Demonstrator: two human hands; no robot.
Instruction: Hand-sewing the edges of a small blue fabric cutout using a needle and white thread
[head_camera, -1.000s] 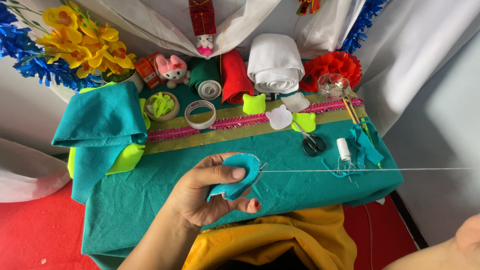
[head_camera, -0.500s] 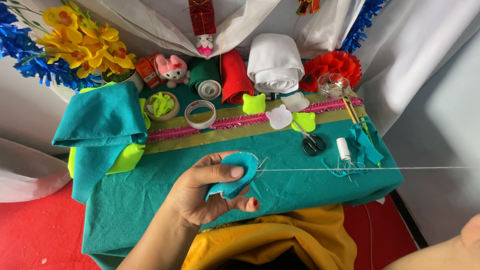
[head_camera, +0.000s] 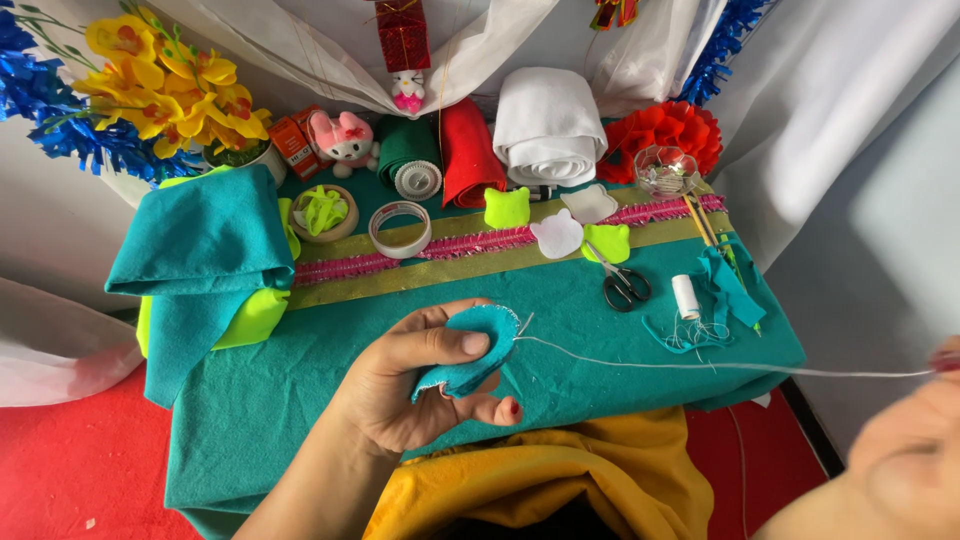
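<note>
My left hand (head_camera: 415, 385) pinches a small teal felt piece (head_camera: 470, 350) with white stitches along its edge, held just above the teal cloth-covered table (head_camera: 300, 390). A white thread (head_camera: 700, 365) runs taut from the felt piece to the right edge of the view. There my right hand (head_camera: 905, 440) shows only as a blurred part at the lower right, with something red at its fingertips; whether it grips a needle is unclear.
Black scissors (head_camera: 625, 285), a white thread spool (head_camera: 686, 296) and teal scraps (head_camera: 725, 285) lie at the right. Green and white felt shapes (head_camera: 560, 232), a tape roll (head_camera: 399, 228), a small bowl (head_camera: 322, 212), fabric rolls (head_camera: 545, 125), folded teal cloth (head_camera: 200, 260) and yellow flowers (head_camera: 165, 80) sit behind.
The thread is pulled a little lower at its right end, and my right hand has come slightly further into view. My left hand holds the felt piece in nearly the same place.
</note>
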